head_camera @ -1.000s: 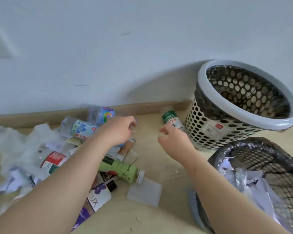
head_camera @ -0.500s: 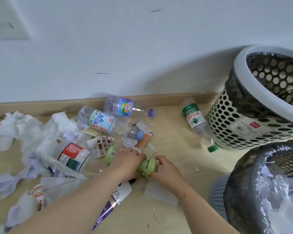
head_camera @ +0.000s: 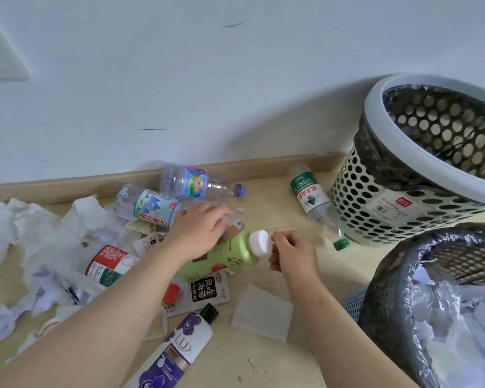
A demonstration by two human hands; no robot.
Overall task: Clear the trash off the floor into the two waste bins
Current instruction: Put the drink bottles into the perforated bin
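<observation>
A green bottle (head_camera: pixel 230 257) with a white cap lies tilted among the floor trash, cap end raised. My right hand (head_camera: pixel 293 254) pinches it at the cap. My left hand (head_camera: pixel 200 229) reaches over the bottle's far side, its relaxed fingers resting on small wrappers and scraps. A white perforated bin (head_camera: pixel 403 211) with a black liner stands at the right by the wall. A dark mesh bin (head_camera: pixel 389 273) at the lower right holds crumpled paper and plastic.
Clear bottles lie by the skirting: one green-labelled (head_camera: pixel 308 197) beside the white bin, one colourful (head_camera: pixel 191 182), one blue-labelled (head_camera: pixel 151 208). A red-labelled bottle (head_camera: pixel 109 261), snack packet (head_camera: pixel 205 289), purple tube (head_camera: pixel 177 351), white paper square (head_camera: pixel 261 312) and crumpled tissues (head_camera: pixel 25 228) litter the floor.
Both hands came down from the bottles by the wall onto the green bottle. Now its cap end is lifted in my right hand, and my left hand has moved past it.
</observation>
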